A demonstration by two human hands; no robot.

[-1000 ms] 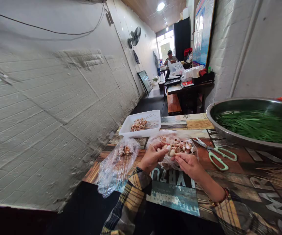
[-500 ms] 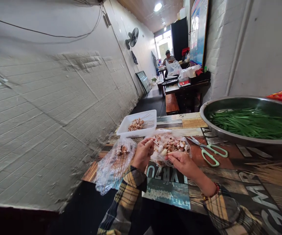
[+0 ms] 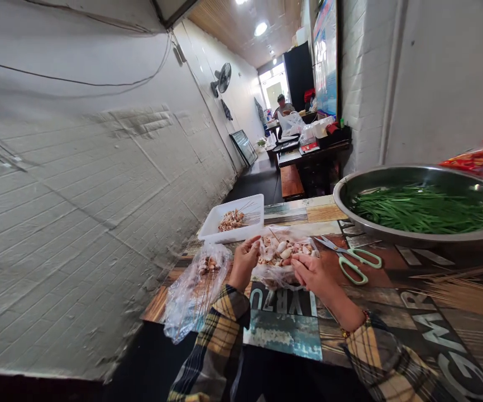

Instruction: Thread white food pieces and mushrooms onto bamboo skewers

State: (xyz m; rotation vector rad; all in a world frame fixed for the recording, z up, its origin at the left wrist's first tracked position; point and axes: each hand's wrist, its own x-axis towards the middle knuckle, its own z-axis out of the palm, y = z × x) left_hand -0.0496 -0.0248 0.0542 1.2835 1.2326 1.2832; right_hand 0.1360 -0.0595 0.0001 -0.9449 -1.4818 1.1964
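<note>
Both hands work over a clear plastic bag (image 3: 281, 276) heaped with pale and brownish pieces that look like garlic cloves (image 3: 285, 248). At the bag's left side, my left hand (image 3: 244, 262) has its thumb and fingertips pinched together; what sits between them is too small to tell. My right hand (image 3: 313, 274) is closed with its fingertips at the right part of the pile, hiding what they grip. A thin stick (image 3: 274, 235) pokes up from the pieces between the hands. Left of them, another plastic bag (image 3: 182, 293) carries skewers with brown pieces (image 3: 210, 265) at their ends.
Filled skewers (image 3: 232, 220) lie in a white plastic tray (image 3: 211, 226) behind. Green-handled scissors (image 3: 356, 265) rest right of the bag. Farther right are a steel basin (image 3: 339, 192) of green stalks (image 3: 421, 209) and bare bamboo sticks (image 3: 467, 290). Another person (image 3: 283, 106) sits far back.
The view has shifted slightly. My right hand has moved in among the cloves, and the left fingertips stay pinched near the bag's left side. A stick now stands out above the pile.
</note>
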